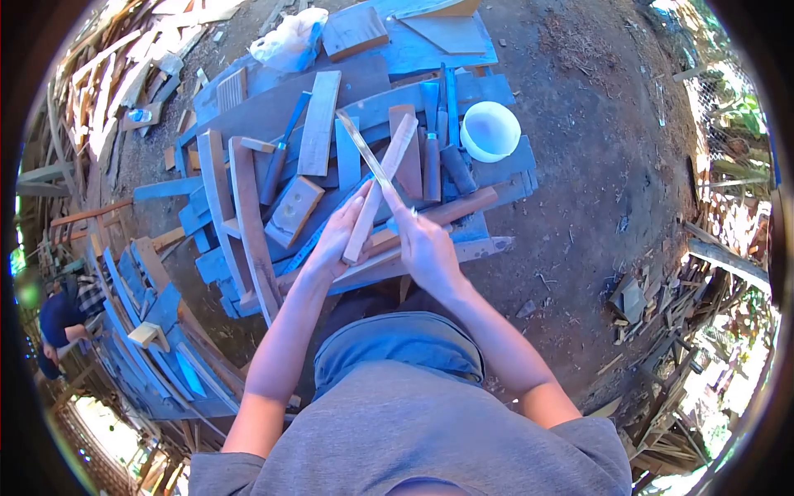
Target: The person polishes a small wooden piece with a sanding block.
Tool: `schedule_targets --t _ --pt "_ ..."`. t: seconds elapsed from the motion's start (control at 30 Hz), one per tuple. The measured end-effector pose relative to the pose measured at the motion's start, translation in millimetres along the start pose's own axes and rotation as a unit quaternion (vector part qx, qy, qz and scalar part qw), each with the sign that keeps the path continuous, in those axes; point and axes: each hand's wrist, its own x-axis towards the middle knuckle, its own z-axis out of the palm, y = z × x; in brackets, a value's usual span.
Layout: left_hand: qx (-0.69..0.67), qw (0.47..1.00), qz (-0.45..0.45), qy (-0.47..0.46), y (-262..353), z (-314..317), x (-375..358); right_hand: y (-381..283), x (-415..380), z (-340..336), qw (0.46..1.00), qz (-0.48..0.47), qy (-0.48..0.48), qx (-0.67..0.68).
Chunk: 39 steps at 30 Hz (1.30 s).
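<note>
My left hand (338,237) is closed around the lower part of a straight wooden strip (389,172), which slants up and to the right. My right hand (428,252) grips a long, narrow, shiny flat-bladed tool (361,142); its handle end is hidden in the fist. The blade crosses the strip in this view, forming an X just above both hands. Beneath them lies a workbench of boards (513,190). A block with round marks (294,212) rests left of my left hand. Long-handled chisels (432,149) (284,149) lie beyond the hands.
A white bucket (490,132) stands at the bench's right side. Two curved wooden pieces (251,219) (217,202) lean along the left. A plastic bag (289,40) sits at the back. Another person (62,318) is at far left, beside stacked boards (157,331). Scrap wood (637,302) litters the right.
</note>
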Motion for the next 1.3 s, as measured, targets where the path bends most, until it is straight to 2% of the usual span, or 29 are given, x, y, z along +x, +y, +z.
schedule_targets --t 0.03,0.13,0.23,0.27,0.33,0.4,0.43,0.47,0.53,0.57,0.63,0.77,0.8,0.87,0.97,1.0,1.07,1.1,1.17,1.27,1.3 --pt "-0.017 1.000 -0.002 -0.018 -1.3 -4.3 2.6 1.7 3.9 -3.2 1.000 -0.009 -0.014 -0.021" --pt "0.007 1.000 -0.012 0.022 -1.8 -0.3 2.9 21.5 68.8 -13.3 0.990 0.115 -0.018 -0.078" --pt "-0.019 1.000 -0.016 -0.010 -2.0 -5.9 5.3 23.1 68.7 -5.3 0.991 0.109 0.010 -0.080" --pt "-0.054 0.998 -0.014 -0.026 -3.3 -9.6 7.9 29.7 48.0 7.9 0.996 0.044 0.020 -0.070" --pt "-0.057 0.998 -0.019 -0.027 0.3 -8.4 5.7 -1.2 3.6 8.6 1.000 -0.016 0.019 0.013" --pt "-0.033 0.999 -0.026 0.008 -0.1 -4.8 4.2 -1.4 3.9 3.2 1.000 -0.016 0.007 0.001" --pt "-0.024 0.999 -0.014 -0.022 -1.5 -7.4 4.4 1.7 7.9 -0.6 1.000 -0.018 0.004 -0.012" --pt "-0.026 0.999 -0.015 -0.022 -2.1 -7.0 3.7 10.0 29.2 -5.1 0.997 0.046 -0.038 -0.055" --pt "-0.033 0.999 -0.037 -0.007 2.4 -5.8 2.6 24.9 66.5 -0.9 0.998 0.026 0.007 -0.059" --pt "-0.087 0.994 -0.064 -0.019 3.5 -11.6 2.4 24.7 63.9 2.8 0.998 0.027 0.011 -0.056" --pt "-0.057 0.997 -0.047 -0.020 -0.4 -13.0 5.3 16.9 53.9 5.3 0.992 0.036 0.026 -0.115" --pt "-0.022 0.999 -0.025 0.004 3.3 -3.7 0.0 -20.8 -14.5 -5.7 0.997 0.021 -0.049 -0.057" --pt "-0.023 0.999 -0.023 0.009 2.8 -2.2 0.4 -13.6 -6.8 -7.5 0.997 0.024 -0.052 -0.057" --pt "-0.002 1.000 0.001 -0.020 -7.6 -9.2 8.7 13.3 35.5 -12.0 0.992 0.091 -0.046 -0.075" --pt "0.012 1.000 0.000 0.016 -6.6 -7.1 9.5 30.7 68.3 -6.2 0.989 0.123 0.011 -0.082" --pt "-0.021 1.000 -0.003 0.004 -4.6 -5.7 7.5 20.4 55.0 -6.1 0.989 0.121 0.017 -0.080" --pt "-0.034 0.999 -0.015 -0.003 -2.2 -6.8 7.5 -0.5 10.9 -4.2 0.998 0.048 -0.012 -0.030" --pt "-0.038 0.999 -0.018 0.000 -3.0 -8.1 6.1 -3.2 2.5 -3.4 0.998 0.049 -0.017 -0.030" --pt "-0.028 0.999 -0.014 -0.021 -3.1 -10.5 5.8 -4.8 -10.2 -3.2 0.999 -0.035 0.009 -0.007" --pt "-0.016 1.000 -0.015 0.007 -2.2 -8.2 6.5 -4.8 50.4 -15.3 0.991 0.104 -0.082 -0.038" --pt "-0.013 1.000 -0.014 0.010 -2.6 -7.6 5.3 -4.9 56.3 -12.6 0.991 0.102 -0.081 -0.034"
